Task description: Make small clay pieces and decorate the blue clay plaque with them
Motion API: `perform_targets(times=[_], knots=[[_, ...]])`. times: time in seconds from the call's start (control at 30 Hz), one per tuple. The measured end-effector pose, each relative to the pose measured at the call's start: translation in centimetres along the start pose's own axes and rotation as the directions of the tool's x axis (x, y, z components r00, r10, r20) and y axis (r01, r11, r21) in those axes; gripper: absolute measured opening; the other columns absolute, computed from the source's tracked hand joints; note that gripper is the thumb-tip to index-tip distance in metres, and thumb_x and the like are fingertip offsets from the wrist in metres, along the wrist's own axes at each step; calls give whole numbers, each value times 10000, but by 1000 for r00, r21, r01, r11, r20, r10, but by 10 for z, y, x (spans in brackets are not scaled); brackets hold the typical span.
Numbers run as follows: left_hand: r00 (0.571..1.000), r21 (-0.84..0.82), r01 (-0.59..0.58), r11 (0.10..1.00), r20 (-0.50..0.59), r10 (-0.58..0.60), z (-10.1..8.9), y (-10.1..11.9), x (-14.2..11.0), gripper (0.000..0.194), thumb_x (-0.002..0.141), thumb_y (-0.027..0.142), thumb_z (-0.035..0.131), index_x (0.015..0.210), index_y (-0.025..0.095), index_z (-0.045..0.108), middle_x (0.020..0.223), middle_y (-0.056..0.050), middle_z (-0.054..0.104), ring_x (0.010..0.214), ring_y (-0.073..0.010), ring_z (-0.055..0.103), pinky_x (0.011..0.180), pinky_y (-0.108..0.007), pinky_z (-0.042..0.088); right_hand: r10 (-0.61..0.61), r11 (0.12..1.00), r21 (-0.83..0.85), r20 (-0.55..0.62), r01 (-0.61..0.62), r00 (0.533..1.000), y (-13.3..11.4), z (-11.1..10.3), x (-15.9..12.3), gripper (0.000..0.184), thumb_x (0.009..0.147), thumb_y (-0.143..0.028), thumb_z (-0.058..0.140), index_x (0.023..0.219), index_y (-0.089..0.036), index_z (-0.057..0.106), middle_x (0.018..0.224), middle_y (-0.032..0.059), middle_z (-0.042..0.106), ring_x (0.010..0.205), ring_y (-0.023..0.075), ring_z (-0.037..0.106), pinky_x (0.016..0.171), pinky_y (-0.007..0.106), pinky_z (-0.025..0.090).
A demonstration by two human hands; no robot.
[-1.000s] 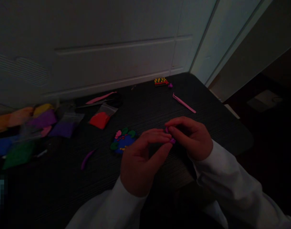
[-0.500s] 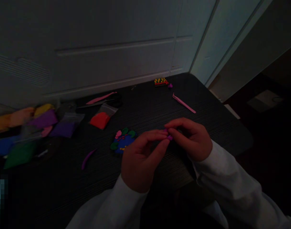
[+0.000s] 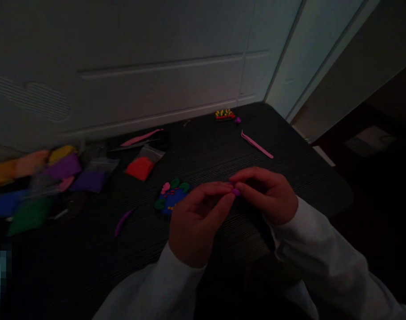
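Note:
Between the fingertips of both hands is a small piece of purple clay (image 3: pixel 235 192), mostly covered by the fingers. My left hand (image 3: pixel 198 224) pinches it from the left with thumb and fingers. From the right, my right hand (image 3: pixel 266 193) grips it with thumb and forefinger. Just behind my left hand lies a blue clay pond (image 3: pixel 176 195) with green leaves, a pink flower and small red and orange bits; the hand hides its right part. A curved purple clay strip (image 3: pixel 123 222) rests on the dark table to the left.
Pink bent-tip tweezers (image 3: pixel 257 144) lie beyond my right hand. Near the wall stand a small clay flower bed (image 3: pixel 224 114) and a purple clay bit (image 3: pixel 237 120). Scissors (image 3: pixel 136 144), a pink tool (image 3: pixel 141 138), a bag of red clay (image 3: pixel 140 168) and several coloured clay bags (image 3: pixel 29 215) are left.
The fingertips have shifted slightly around the purple clay, and less of it shows now. Everything on the table stays in place.

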State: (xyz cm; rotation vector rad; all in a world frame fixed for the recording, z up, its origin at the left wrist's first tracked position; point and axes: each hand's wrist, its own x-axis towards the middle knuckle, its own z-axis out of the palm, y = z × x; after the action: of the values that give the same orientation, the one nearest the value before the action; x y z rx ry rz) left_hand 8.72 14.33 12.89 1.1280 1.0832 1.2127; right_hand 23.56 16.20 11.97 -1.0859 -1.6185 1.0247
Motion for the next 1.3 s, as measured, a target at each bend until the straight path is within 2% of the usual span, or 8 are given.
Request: perform_targets(times=[0.17, 0.3, 0.47, 0.6, 0.83, 1.0, 1.17, 1.3], knots=[[999, -70, 53, 996, -6, -54, 0, 1, 1, 87, 658, 118, 622, 715, 178, 648, 802, -9, 653, 796, -113, 582, 734, -194, 438, 66, 992, 107, -2, -65, 998, 2, 1, 0, 111, 720, -227, 585, 824, -192, 601, 734, 3, 626, 658, 107, 564, 602, 253, 441], [989, -215, 147, 965, 14, -148, -2, -2, 4, 80, 639, 136, 645, 701, 187, 654, 732, 17, 648, 710, -82, 570, 668, -175, 434, 121, 970, 215, -19, -114, 992, 3, 0, 1, 161, 706, -230, 602, 866, -210, 604, 730, -3, 628, 653, 102, 575, 589, 242, 453], [920, -501, 385, 775, 139, -367, -2, -6, 10, 73, 583, 164, 690, 645, 157, 652, 622, 11, 638, 610, -78, 563, 596, -191, 441, 133, 956, 267, -41, -117, 990, 1, 0, 2, 122, 713, -204, 592, 830, -214, 627, 751, -4, 644, 694, 108, 589, 639, 251, 469], [872, -544, 482, 687, 223, -436, -1, -8, 11, 77, 598, 162, 681, 665, 140, 652, 622, -7, 641, 609, -82, 573, 584, -187, 447, 161, 913, 391, -76, -119, 984, -2, 4, 2, 99, 703, -167, 601, 787, -217, 616, 722, -21, 630, 672, 96, 589, 638, 240, 480], [852, -557, 514, 653, 243, -463, -1, -8, 11, 58, 623, 151, 660, 678, 138, 644, 619, -2, 636, 595, -70, 572, 566, -165, 449, 156, 894, 443, -150, -75, 976, -3, 11, 2, 84, 682, -170, 610, 744, -226, 617, 861, -1, 598, 788, 119, 566, 694, 265, 477], [845, -589, 519, 619, 247, -474, -2, -9, 12, 85, 594, 121, 674, 667, 146, 639, 604, 13, 629, 596, -61, 576, 567, -150, 456, 208, 856, 500, -107, -128, 972, -4, 12, 3, 98, 669, -190, 624, 755, -231, 605, 745, -20, 609, 671, 102, 569, 635, 256, 481], [867, -608, 490, 625, 261, -425, -3, -9, 12, 106, 588, 76, 663, 660, 151, 646, 608, 10, 648, 604, -61, 591, 580, -143, 467, 231, 829, 539, -94, -146, 968, -4, 14, 3, 99, 662, -173, 628, 744, -224, 604, 704, -25, 612, 636, 95, 567, 613, 249, 478], [903, -594, 425, 683, 226, -366, -2, -7, 11, 122, 576, 60, 668, 638, 164, 652, 608, 18, 662, 606, -59, 599, 589, -133, 469, 231, 795, 590, -74, -144, 970, -3, 14, 3, 93, 665, -153, 626, 734, -212, 607, 705, -27, 611, 629, 80, 558, 610, 232, 468]])
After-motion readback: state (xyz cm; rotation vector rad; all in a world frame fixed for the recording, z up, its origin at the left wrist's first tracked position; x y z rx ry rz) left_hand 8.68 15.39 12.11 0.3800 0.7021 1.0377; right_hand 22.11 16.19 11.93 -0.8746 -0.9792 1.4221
